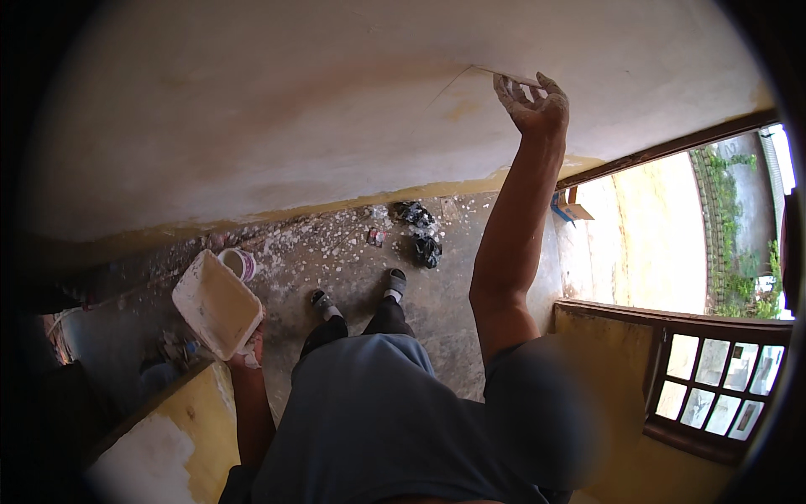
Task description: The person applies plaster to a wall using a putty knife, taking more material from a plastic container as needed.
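Observation:
My right hand, coated in pale plaster, is raised on an outstretched arm. Its fingers grip a thin flat scraper blade whose edge meets the plastered wall. A fine line on the wall runs down and left from the blade's far corner. Low on the left, my left hand holds a rectangular, plaster-smeared tub by its near right side, tilted toward me. The tub's inside looks beige; how much plaster lies in it I cannot tell. Most of the left fingers are hidden beneath the tub.
Plaster crumbs litter the floor along the wall. A white bucket stands behind the tub. Black plastic bags lie ahead of my sandalled feet. To the right are an open doorway, a blue box and a paned window.

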Motion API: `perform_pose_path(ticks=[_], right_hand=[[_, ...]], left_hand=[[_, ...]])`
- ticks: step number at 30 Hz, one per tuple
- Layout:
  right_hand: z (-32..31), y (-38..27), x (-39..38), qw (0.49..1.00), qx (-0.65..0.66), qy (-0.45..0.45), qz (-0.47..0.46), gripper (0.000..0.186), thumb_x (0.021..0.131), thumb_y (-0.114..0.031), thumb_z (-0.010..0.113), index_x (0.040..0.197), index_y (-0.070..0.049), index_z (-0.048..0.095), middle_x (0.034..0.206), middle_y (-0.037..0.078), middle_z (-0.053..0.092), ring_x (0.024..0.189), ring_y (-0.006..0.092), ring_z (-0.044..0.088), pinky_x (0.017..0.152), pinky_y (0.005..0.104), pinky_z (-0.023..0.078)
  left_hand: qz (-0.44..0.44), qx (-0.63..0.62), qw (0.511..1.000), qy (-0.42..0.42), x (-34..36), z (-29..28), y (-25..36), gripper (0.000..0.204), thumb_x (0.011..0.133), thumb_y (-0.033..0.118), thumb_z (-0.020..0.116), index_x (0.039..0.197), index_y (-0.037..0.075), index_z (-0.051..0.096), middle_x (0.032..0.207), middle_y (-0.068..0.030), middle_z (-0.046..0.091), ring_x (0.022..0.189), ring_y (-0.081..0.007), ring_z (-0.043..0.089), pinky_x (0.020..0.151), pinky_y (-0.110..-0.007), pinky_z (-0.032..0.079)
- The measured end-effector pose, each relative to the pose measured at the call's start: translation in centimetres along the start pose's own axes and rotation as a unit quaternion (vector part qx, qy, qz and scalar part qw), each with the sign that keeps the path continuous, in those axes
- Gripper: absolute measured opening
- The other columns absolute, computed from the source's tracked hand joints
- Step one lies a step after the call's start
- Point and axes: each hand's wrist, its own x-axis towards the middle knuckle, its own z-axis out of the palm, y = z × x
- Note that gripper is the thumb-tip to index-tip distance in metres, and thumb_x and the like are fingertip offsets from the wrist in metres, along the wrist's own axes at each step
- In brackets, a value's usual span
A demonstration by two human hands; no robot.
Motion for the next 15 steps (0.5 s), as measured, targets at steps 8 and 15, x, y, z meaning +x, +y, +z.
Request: perform_pose_path(ticks=[8, 15], right_hand=[[0.3, 0.8, -7.0, 0.918, -0.027, -0.182, -0.352, 0.05, 0.087, 0.001, 0.052, 0.135, 0.003, 0.037, 0.127, 0.023, 0.048, 0.119, 0.0385, 0.05, 0.099, 0.052, 0.047], [-4.3, 12.0, -9.2, 0.841, -0.223, -0.023, -0.492, 0.041, 0.091, -0.002, 0.055, 0.129, 0.002, 0.042, 0.123, 0.014, 0.051, 0.112, 0.0251, 0.051, 0.096, 0.0362, 0.044]], left_hand=[[-0.014, -0.017, 0.999, -0.024, 0.3, -1.6, 0.1, 0.065, 0.091, 0.052, 0.055, 0.143, 0.015, 0.04, 0.14, -0.0141, 0.048, 0.123, -0.0389, 0.051, 0.092, -0.062, 0.049], [-0.041, -0.006, 0.999, 0.014, 1.7, 0.3, -1.3, 0.068, 0.09, 0.057, 0.052, 0.144, 0.02, 0.038, 0.139, -0.0111, 0.05, 0.119, -0.0365, 0.056, 0.086, -0.06, 0.054]])
